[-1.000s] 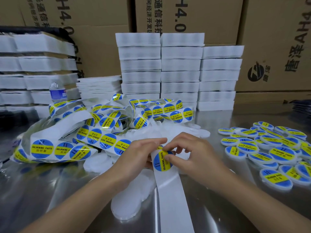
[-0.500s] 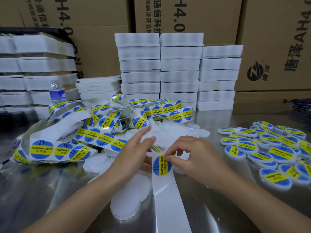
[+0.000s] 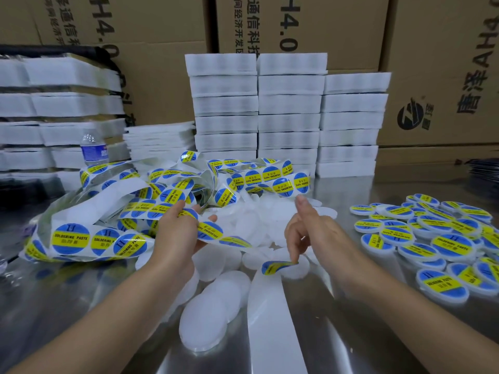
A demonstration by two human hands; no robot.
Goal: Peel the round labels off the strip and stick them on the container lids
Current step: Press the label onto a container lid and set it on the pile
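**Steel worktop: one label lifting off the strip**

Shiny metal worktop (image 3: pixel 351 333), cartons (image 3: pixel 337 28) stacked behind. Left hand (image 3: pixel 175 233) grips the strip (image 3: pixel 210 233), fingers curled round it and raised, probably to keep it taut for the peel. Right hand (image 3: pixel 321 236) pinches one label (image 3: pixel 276 266) by its edge at mid-worktop. The label curls just above the spent backing (image 3: pixel 270 333), which trails to the near edge. Cannot tell whether it is fully free. Bare lids (image 3: pixel 208 319) are heaped between the hands, close for sticking. Labelled lids (image 3: pixel 434 247) are piled towards the right edge, seemingly sorted as finished.
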